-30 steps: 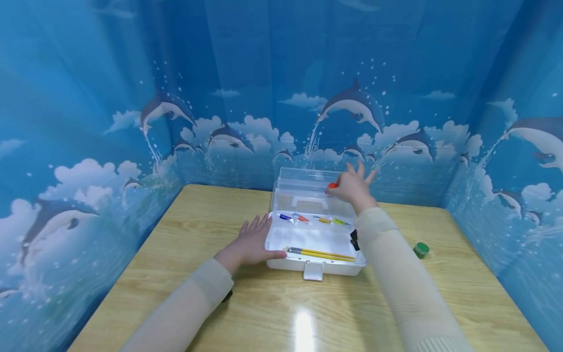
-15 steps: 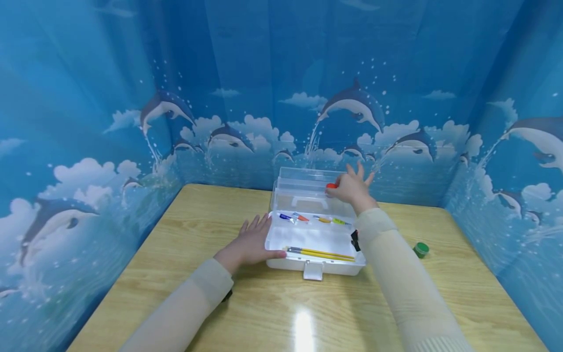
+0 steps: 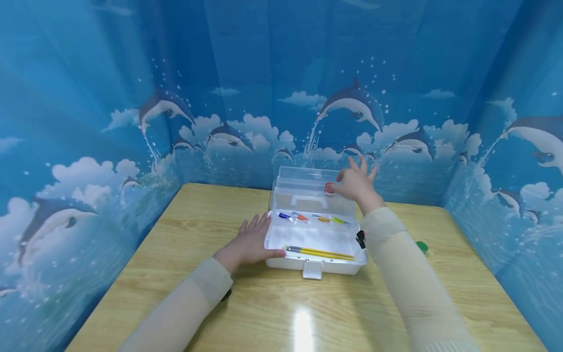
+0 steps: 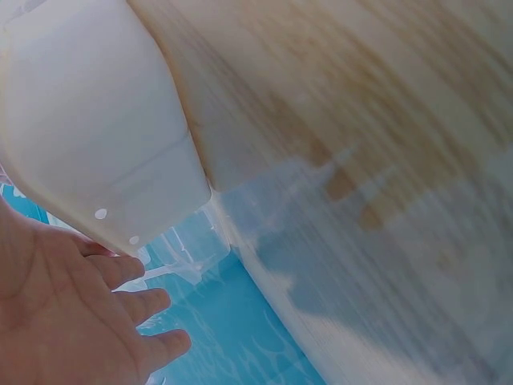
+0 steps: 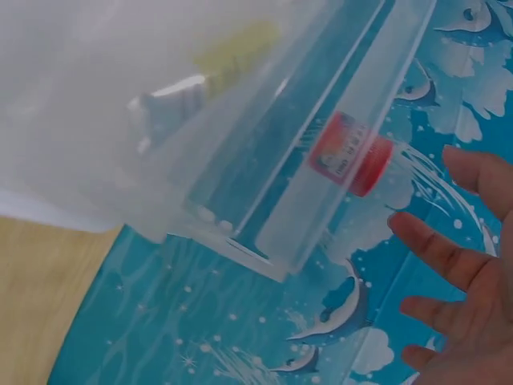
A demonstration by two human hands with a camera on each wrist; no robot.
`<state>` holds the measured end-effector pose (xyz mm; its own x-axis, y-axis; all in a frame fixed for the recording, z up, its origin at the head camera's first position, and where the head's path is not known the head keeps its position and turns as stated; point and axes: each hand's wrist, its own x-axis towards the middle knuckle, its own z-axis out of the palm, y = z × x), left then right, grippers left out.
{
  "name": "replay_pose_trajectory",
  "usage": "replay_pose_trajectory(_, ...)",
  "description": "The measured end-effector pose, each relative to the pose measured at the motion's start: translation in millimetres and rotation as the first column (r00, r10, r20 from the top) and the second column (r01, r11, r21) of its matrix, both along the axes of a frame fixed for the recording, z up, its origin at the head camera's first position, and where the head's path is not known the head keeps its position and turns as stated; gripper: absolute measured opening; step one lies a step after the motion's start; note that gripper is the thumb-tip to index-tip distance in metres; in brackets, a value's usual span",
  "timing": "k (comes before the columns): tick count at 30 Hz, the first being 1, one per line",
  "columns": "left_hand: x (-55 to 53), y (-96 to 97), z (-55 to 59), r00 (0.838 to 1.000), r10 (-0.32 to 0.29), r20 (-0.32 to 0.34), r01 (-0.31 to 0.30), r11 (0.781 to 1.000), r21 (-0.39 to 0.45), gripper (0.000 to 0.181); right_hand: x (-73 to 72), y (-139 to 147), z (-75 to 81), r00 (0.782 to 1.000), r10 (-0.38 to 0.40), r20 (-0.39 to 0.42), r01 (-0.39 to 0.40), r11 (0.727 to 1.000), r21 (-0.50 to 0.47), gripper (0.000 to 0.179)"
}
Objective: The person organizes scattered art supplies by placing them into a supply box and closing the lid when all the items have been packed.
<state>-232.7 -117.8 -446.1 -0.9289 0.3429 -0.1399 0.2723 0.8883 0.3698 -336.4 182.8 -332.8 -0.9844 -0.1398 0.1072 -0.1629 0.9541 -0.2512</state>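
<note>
A white plastic storage box (image 3: pixel 318 237) stands with its clear lid (image 3: pixel 299 172) raised at the back. In the lid sits a small red-capped jar (image 3: pixel 329 189), its printed label visible in the right wrist view. My right hand (image 3: pixel 356 185) is just right of the jar, fingers spread; a gap separates fingertips and jar in the right wrist view. My left hand (image 3: pixel 250 243) rests against the box's left side, fingers extended, thumb at the front rim. Several paint tubes (image 3: pixel 301 217) lie along the box's rear and two yellow paintbrushes (image 3: pixel 318 253) along its front.
A green-lidded jar (image 3: pixel 422 246) stands on the wooden table (image 3: pixel 211 215) right of the box, partly behind the right sleeve. A latch (image 3: pixel 313 270) hangs down at the box's front. A blue dolphin-print curtain (image 3: pixel 246 73) encloses the table's back and sides.
My right hand has let go of the red-capped jar and drawn slightly right, leaving it in the lid. My left hand keeps its place.
</note>
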Motion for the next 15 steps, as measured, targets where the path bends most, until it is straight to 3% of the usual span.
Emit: replay_pose_trajectory(15, 0.8, 0.8, 2.4, 1.000, -0.004, 0.006, 0.004, 1.000, -0.001, 0.124, 24.2, 14, 22.7, 0.998, 0.010, -0.069, -0.011, 1.000, -0.011, 0.040)
